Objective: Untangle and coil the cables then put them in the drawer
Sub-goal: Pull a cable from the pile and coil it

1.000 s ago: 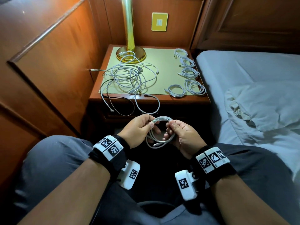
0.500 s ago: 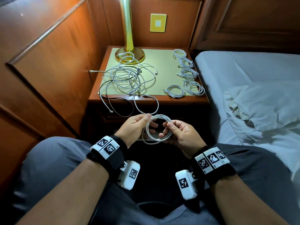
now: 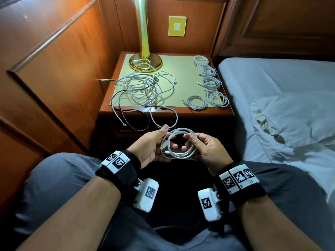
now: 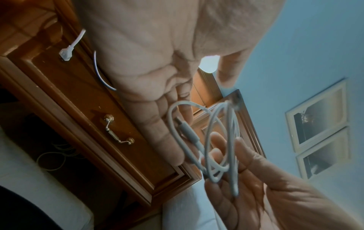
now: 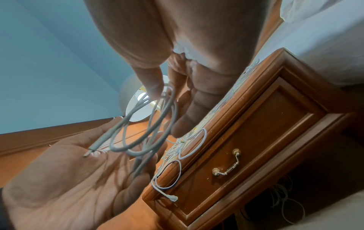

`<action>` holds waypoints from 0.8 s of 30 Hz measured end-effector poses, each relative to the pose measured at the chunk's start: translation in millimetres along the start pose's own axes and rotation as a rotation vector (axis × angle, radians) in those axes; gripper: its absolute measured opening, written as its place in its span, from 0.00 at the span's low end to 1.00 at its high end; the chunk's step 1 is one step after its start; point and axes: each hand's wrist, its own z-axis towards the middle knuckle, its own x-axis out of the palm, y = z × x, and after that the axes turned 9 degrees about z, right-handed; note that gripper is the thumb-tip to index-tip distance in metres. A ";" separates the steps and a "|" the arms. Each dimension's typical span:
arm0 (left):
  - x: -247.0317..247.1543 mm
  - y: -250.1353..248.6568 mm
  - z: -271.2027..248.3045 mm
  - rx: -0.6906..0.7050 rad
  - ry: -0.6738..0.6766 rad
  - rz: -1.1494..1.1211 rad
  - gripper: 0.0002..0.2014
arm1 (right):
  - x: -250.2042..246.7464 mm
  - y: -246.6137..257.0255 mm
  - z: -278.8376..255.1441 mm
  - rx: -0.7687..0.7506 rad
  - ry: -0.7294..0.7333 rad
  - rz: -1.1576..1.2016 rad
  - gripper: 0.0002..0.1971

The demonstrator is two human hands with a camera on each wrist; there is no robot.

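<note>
A white cable coil (image 3: 179,144) hangs between my two hands over my lap. My left hand (image 3: 165,134) holds its left side, thumb on top, and one plug end (image 5: 92,148) lies against the palm. My right hand (image 3: 188,140) pinches the coil's right side between thumb and forefinger. A tangle of white cables (image 3: 143,87) lies on the nightstand (image 3: 181,113), with loops hanging over its front edge. Several finished coils (image 3: 210,82) sit along the right side. The drawer (image 5: 256,137) below, with a brass handle (image 4: 118,132), is closed.
A brass lamp (image 3: 144,42) stands at the back of the nightstand. Wood panelling (image 3: 54,69) closes the left side and a bed with a rumpled white sheet (image 3: 290,115) lies to the right. More cable lies in the dark space under the drawer (image 5: 285,202).
Both hands have lifted the coil a little toward the nightstand. The right hand has moved from wrapping the coil to a thumb-and-forefinger pinch on its right side.
</note>
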 end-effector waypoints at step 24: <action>17.9 9.2 -1.7 0.167 0.083 0.012 0.09 | 1.4 -7.0 0.0 -0.286 -0.058 -0.514 0.10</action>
